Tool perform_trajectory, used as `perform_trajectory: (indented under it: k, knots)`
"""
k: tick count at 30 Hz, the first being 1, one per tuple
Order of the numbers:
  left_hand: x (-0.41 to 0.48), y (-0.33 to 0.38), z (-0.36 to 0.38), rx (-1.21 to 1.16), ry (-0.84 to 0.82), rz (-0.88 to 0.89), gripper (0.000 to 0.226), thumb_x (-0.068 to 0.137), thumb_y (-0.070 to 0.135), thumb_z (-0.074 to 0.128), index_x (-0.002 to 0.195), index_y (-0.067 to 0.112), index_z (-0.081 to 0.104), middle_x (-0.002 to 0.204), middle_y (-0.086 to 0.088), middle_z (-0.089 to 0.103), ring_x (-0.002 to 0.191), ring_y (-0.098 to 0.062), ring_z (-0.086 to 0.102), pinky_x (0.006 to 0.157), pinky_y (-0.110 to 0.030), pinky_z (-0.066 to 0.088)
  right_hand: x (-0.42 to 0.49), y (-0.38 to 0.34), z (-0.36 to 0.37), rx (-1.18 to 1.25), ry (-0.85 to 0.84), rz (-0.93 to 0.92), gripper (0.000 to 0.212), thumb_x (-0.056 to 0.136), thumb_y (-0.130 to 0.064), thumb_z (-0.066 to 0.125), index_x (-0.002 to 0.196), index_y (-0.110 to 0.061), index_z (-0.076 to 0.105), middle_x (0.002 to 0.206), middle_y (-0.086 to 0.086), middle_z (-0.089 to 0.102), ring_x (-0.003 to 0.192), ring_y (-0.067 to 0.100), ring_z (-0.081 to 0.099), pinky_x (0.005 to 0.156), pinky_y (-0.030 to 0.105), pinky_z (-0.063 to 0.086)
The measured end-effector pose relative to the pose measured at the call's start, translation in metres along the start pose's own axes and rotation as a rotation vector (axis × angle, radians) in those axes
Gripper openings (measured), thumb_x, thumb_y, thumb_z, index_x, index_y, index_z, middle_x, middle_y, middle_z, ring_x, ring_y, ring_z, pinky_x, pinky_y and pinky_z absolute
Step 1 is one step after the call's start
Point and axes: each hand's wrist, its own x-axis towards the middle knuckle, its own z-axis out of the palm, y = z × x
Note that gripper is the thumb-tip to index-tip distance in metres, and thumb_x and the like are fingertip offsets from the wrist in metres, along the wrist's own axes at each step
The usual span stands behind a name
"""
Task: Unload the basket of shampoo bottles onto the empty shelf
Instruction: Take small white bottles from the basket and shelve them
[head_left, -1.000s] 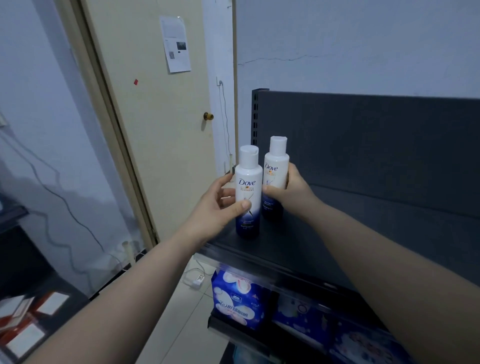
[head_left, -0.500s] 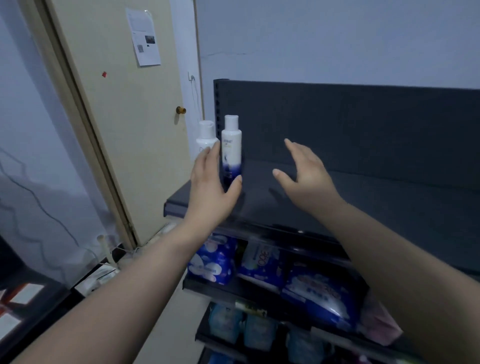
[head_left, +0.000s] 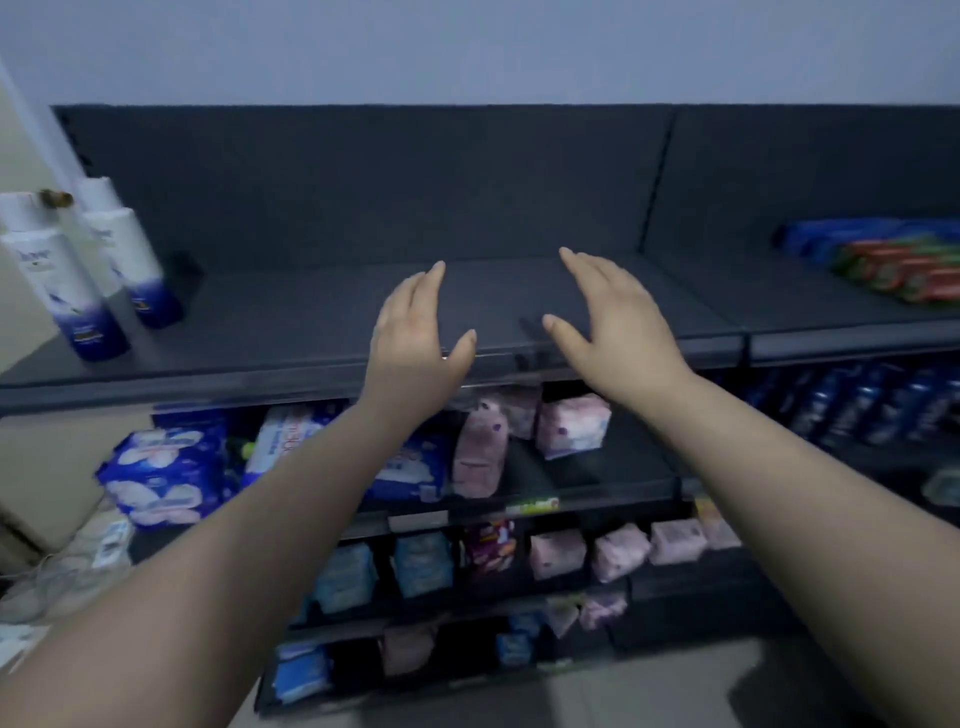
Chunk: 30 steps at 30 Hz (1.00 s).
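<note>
While both bottles (head_left: 78, 270) stand shelved, each grip (head_left: 415, 338) spreads wide, empty.

Shampoo bottles: two, white with blue bases, front bottle (head_left: 57, 275) and rear bottle (head_left: 130, 254), on the top shelf (head_left: 322, 312). Hands: two, left hand (head_left: 415, 338) and right hand (head_left: 613, 327), both empty. Shelf tiers: four visible. Blue packs, pink packs and red-green boxes: blurred, count cannot be told.
</note>
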Motion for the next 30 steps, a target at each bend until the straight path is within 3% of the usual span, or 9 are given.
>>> perform_trajectory:
  k: [11, 20, 30]
  knots:
    - [0.023, 0.104, 0.123, -0.139, -0.198, 0.246, 0.070, 0.088, 0.023, 0.063, 0.148, 0.005, 0.031, 0.146, -0.016, 0.039, 0.137, -0.030, 0.033, 0.114, -0.039, 0.023, -0.064, 0.124, -0.060, -0.147, 0.066, 0.272, 0.065, 0.094, -0.034, 0.053, 0.151, -0.015, 0.026, 0.152, 0.010, 0.034, 0.140, 0.025, 0.029, 0.115, 0.038, 0.022]
    - [0.054, 0.191, 0.240, -0.266, -0.378, 0.480, 0.070, 0.093, 0.032, 0.057, 0.152, 0.016, 0.022, 0.153, -0.009, 0.030, 0.142, -0.025, 0.025, 0.115, -0.039, 0.022, -0.110, 0.220, -0.087, -0.307, 0.135, 0.557, 0.065, 0.093, -0.033, 0.055, 0.150, -0.016, 0.029, 0.151, 0.009, 0.037, 0.139, 0.026, 0.032, 0.114, 0.040, 0.025]
    - [-0.003, 0.310, 0.370, -0.392, -0.659, 0.674, 0.071, 0.093, 0.033, 0.057, 0.152, 0.016, 0.022, 0.153, -0.006, 0.029, 0.141, -0.023, 0.025, 0.115, -0.037, 0.022, -0.239, 0.312, -0.126, -0.406, 0.207, 0.905, 0.064, 0.090, -0.028, 0.060, 0.147, -0.013, 0.035, 0.147, 0.012, 0.041, 0.136, 0.029, 0.036, 0.113, 0.041, 0.028]
